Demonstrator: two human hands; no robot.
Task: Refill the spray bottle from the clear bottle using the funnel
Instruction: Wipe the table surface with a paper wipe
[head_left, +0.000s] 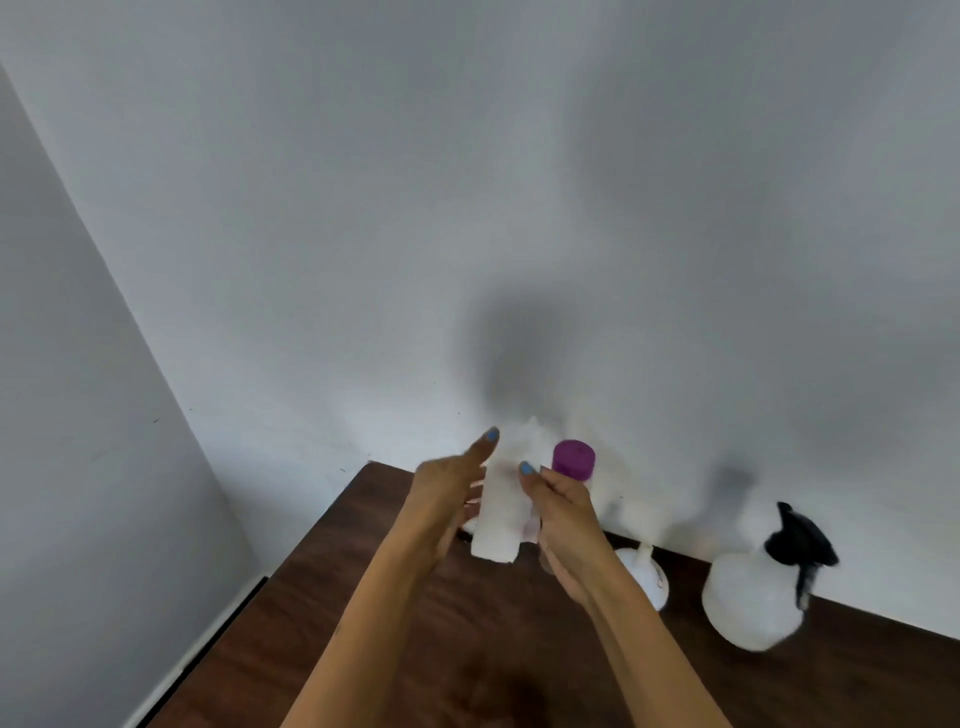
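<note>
A: Head view. Left hand (447, 499) raised over the far end of the tabletop (415, 649), fingers (485, 441) stretched out and spread wide, palm against the left side of a white roll of paper (497, 525). Not curled round it; touching rather than gripping, as far as the blur allows.

B: And the right hand (566, 512)?

A: Fingers half curled, thumb and forefinger pinched narrow on a loose white sheet at the top right of the roll. Blue polish on the nails of both.

B: Surface and room?

A: Dark brown wood tabletop, pushed into a corner. Plain pale grey wall (519, 182) behind and on the left, soft shadows across it, a white skirting strip low on the left.

B: Task things?

A: Spray bottle (753, 597) at the right, standing against the back wall: round translucent white body, black trigger head on top, well apart from both hands. White funnel (647, 571) between it and the right wrist, partly hidden by the forearm; which way up, cannot tell. Bottle with a purple cap (573, 458) just behind the right hand, only cap and shoulder showing; body blocked by hand and roll, so clear or not, cannot tell.
</note>
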